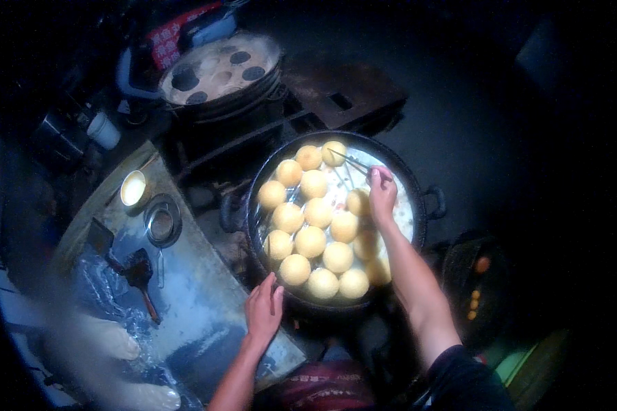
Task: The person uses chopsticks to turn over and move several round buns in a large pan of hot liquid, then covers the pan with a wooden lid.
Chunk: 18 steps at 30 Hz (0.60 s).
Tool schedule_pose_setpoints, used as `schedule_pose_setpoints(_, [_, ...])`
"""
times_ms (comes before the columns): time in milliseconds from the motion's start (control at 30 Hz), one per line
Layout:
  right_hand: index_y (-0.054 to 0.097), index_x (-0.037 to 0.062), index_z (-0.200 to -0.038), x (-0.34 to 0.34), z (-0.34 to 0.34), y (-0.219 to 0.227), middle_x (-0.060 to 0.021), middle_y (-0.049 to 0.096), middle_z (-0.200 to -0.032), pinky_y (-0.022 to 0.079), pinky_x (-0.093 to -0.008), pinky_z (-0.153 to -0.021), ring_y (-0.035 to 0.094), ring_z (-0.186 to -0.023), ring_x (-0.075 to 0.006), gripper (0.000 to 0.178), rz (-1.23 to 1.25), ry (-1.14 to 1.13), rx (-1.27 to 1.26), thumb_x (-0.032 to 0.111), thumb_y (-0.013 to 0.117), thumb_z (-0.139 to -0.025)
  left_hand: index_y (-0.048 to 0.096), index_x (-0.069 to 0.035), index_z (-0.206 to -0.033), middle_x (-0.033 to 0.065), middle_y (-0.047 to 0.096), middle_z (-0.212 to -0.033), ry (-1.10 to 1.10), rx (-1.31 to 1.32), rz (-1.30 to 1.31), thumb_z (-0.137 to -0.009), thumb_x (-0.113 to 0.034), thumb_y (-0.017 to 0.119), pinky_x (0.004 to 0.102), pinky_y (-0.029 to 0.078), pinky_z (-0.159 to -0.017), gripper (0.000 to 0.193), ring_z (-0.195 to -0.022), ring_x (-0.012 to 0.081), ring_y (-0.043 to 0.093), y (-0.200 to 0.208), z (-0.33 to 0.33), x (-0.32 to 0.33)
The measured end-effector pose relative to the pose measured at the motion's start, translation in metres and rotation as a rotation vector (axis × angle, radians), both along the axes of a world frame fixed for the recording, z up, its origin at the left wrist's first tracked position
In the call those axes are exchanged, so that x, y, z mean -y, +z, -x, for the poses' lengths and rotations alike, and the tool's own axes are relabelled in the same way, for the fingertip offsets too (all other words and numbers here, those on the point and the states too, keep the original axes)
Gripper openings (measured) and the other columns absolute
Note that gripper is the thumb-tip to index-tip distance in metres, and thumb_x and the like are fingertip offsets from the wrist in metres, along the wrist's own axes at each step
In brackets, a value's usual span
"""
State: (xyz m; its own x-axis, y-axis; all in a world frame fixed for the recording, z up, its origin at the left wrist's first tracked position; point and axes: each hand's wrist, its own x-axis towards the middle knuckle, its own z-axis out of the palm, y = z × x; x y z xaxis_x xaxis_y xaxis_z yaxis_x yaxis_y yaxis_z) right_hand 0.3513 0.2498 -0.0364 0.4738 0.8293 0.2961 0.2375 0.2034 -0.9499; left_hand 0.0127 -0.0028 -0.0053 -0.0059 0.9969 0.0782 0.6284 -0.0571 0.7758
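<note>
A wide black pan with two side handles stands in front of me. Several round golden-yellow balls lie in it on a pale, speckled surface. My right hand reaches over the pan's right side, closed around a pair of thin dark chopsticks. Their tips meet a ball at the far edge; whether they grip it or only touch it, I cannot tell. My left hand is at the pan's near-left rim, empty, its fingers stretched out; contact with the rim is unclear.
On the metal counter at left are a pale bowl, a round strainer, a dark spatula and clear plastic. Behind stands a round stove top with dark holes. Small orange-brown balls sit in a dark vessel at right.
</note>
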Motion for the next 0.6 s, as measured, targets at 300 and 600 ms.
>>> schedule_pose_setpoints(300, [0.071, 0.0038, -0.123, 0.030, 0.016, 0.021, -0.0116, 0.073, -0.111, 0.056, -0.0326, -0.078, 0.069, -0.090, -0.0193, 0.019, -0.112, 0.316, 0.494, 0.001, 0.066, -0.105, 0.065, 0.003, -0.139, 0.0255, 0.075, -0.123, 0.013, 0.005, -0.015, -0.106, -0.017, 0.067, 0.0488, 0.057, -0.098, 0.039, -0.113, 0.0437, 0.072, 0.004, 0.000, -0.001])
schedule_pose_setpoints(600, [0.072, 0.0025, -0.122, 0.026, 0.008, 0.019, -0.0087, 0.074, -0.098, 0.054, -0.0295, -0.073, 0.066, -0.081, -0.0137, 0.017, -0.066, 0.191, 0.354, 0.004, 0.068, -0.106, 0.065, 0.004, -0.139, 0.0258, 0.075, -0.123, 0.011, 0.011, 0.036, -0.107, -0.018, 0.066, 0.0489, 0.056, -0.100, 0.039, -0.113, 0.0439, 0.072, 0.007, 0.001, 0.000])
